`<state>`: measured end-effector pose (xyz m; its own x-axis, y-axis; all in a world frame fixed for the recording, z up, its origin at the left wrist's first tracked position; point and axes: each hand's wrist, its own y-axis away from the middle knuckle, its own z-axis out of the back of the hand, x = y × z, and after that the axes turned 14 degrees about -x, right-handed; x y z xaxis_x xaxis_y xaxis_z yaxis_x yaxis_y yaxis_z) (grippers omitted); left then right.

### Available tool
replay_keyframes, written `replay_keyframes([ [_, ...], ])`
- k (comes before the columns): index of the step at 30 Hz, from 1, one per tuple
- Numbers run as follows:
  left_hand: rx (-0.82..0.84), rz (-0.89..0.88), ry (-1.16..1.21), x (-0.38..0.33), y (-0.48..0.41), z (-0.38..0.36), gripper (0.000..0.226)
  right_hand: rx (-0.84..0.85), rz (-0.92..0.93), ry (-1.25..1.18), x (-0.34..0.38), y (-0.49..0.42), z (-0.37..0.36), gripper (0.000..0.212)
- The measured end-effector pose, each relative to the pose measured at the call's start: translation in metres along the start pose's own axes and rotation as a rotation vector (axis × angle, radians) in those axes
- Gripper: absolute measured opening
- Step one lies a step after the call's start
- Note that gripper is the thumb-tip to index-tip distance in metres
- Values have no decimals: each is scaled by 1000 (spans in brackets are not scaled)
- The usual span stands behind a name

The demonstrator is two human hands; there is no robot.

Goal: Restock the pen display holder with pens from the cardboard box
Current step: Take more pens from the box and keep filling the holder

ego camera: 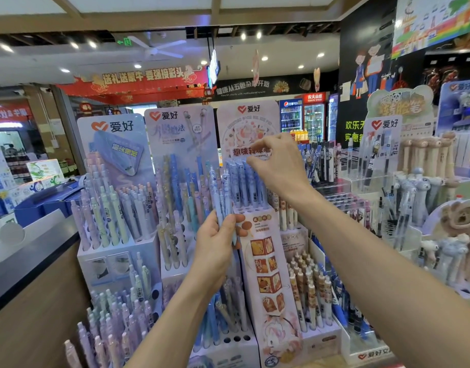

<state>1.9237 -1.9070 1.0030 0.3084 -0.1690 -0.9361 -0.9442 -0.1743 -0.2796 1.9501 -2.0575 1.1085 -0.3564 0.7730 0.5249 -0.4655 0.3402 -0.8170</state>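
A: where's the stock right now?

B: I've got a bundle of blue-white pens (223, 200) in the left hand (215, 251), fist wrapped round their lower ends, tops pointing up and a touch away from me. cardboard box isn't in view

A: and the right?

B: right hand (277, 166) is up at the top tier of the pen display holder (265, 261), fingertips (255, 162) pinched narrow right at the caps of the pens already standing there (244, 181). Can't tell if it's pinching one pen or just touching the tops, the hand covers the contact

A: relation that matters for the next move?

B: bundle sits down and to the left of the right grip, just beside the holder's top tier. Pens in the fist run near vertical, roughly parallel to the ones seated in the tier, so no reorienting needed as I read it. Right hand is the nearer one to the slots; left is only the magazine

A: open slots?

B: dark holes show along the tier's front edge (251, 208), below the right hand and just right of the bundle. My guess: right hand drops to the bundle, takes one by the top, carries it up-right and down into a hole

A: risk?

B: packed row behind, easy to knock neighbours
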Motion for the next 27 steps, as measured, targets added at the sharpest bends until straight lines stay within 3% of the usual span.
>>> replay_keyframes([
  [4, 46, 31, 87, -3, 0, 0, 24, 19, 0, -109, 12, 19, 13, 15],
  [9, 142, 70, 198, -8, 2, 1, 19, 447, -308, -354, 15, 36, 14, 11],
  [15, 127, 67, 153, -9, 2, 3, 20, 505, -408, -408, 8, 25, 8, 17],
  [21, -50, 72, 84, 0, -3, 8, 16, 367, -300, -339, 20, 2, 15, 14],
  [27, -34, 56, 31, 3, -3, 12, 14, 158, -193, -233, 18, -11, 10, 10],
])
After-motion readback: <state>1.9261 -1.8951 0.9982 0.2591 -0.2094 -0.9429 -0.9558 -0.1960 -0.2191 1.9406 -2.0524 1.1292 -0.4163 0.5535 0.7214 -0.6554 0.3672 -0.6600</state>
